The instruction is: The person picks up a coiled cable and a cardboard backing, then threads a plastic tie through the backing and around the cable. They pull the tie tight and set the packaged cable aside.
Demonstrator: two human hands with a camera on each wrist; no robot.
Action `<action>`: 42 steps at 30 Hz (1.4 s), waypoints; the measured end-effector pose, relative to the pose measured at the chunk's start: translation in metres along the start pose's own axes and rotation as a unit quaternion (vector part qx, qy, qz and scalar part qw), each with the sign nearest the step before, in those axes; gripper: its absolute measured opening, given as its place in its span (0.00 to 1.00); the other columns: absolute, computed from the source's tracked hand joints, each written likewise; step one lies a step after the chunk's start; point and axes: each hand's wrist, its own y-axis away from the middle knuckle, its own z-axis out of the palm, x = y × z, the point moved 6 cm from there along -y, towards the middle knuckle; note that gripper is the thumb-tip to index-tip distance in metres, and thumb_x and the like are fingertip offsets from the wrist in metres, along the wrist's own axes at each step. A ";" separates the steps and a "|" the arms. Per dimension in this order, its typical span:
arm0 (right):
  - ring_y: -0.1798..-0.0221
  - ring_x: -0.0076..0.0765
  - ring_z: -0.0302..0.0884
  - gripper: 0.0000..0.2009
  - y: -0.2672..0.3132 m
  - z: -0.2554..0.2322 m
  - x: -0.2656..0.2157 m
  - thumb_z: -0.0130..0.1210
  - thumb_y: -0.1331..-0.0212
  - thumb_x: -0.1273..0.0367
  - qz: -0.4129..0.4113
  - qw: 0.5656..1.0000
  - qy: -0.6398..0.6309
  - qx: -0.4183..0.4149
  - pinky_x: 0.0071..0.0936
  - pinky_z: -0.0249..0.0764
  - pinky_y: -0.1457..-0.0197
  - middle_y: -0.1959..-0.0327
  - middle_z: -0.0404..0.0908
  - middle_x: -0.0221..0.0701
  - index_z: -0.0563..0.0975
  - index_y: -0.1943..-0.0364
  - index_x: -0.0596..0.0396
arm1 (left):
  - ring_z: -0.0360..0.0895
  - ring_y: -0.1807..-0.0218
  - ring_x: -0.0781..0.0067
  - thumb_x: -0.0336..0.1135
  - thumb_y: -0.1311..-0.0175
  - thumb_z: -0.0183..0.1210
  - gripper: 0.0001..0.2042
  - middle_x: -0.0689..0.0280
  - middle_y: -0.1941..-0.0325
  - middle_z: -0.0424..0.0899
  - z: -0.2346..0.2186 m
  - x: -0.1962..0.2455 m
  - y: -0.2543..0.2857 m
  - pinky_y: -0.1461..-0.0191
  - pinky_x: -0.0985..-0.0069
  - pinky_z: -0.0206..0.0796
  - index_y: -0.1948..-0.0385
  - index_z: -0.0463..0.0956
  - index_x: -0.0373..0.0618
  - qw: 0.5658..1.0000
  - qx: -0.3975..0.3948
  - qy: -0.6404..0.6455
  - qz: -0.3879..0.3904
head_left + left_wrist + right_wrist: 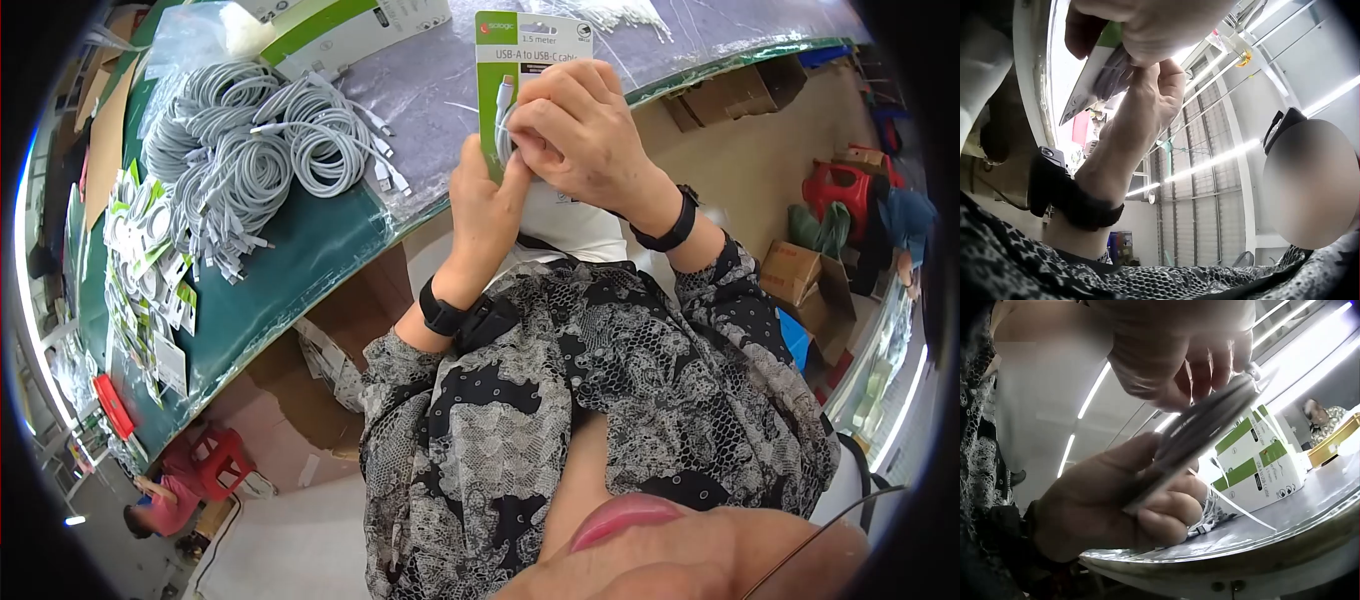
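Observation:
A green and white cable card (497, 60) stands upright between the hands, a coiled grey cable against its front. The left hand (482, 210) grips the card's lower left part, thumb in front; in the right wrist view the left hand (1122, 500) has its fingers curled behind the card. At the cable coil (1210, 415), the right hand (583, 130) pinches with bent fingers near the card's upper middle. In the left wrist view the right hand (1147, 25) covers part of the card (1085, 87).
Bundles of grey coiled cables (230, 140) lie on the table (290, 270) at the left, beside a pile of carded cables (145, 250). Green and white boxes (350, 35) stand behind them. White ties (625, 12) lie at the far edge. A red stool (222, 460) is on the floor.

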 end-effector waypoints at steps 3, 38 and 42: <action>0.58 0.33 0.72 0.08 0.001 0.008 0.001 0.60 0.56 0.72 0.005 1.000 -0.022 -0.005 0.31 0.66 0.52 0.67 0.74 0.25 0.73 0.71 0.49 | 0.73 0.73 0.59 0.30 0.42 0.57 0.09 0.55 0.75 0.75 -0.003 -0.006 0.002 0.69 0.66 0.62 0.68 0.66 0.37 1.000 0.005 -0.015 0.014; 0.59 0.29 0.76 0.13 0.051 0.066 0.048 0.54 0.41 0.72 0.252 0.799 -0.531 -0.127 0.24 0.73 0.54 0.60 0.79 0.34 0.75 0.52 0.57 | 0.75 0.68 0.79 0.31 0.36 0.50 0.10 0.67 0.68 0.77 -0.011 -0.009 0.001 0.63 0.81 0.69 0.59 0.71 0.35 0.898 -0.053 0.368 -0.234; 0.71 0.16 0.71 0.10 0.018 0.045 0.038 0.44 0.38 0.78 0.244 0.867 -0.429 -0.062 0.16 0.68 0.68 0.68 0.77 0.27 0.76 0.58 0.55 | 0.66 0.80 0.78 0.38 0.34 0.50 0.09 0.69 0.73 0.67 -0.009 -0.038 -0.002 0.77 0.79 0.65 0.65 0.67 0.41 0.619 -0.239 0.720 -0.202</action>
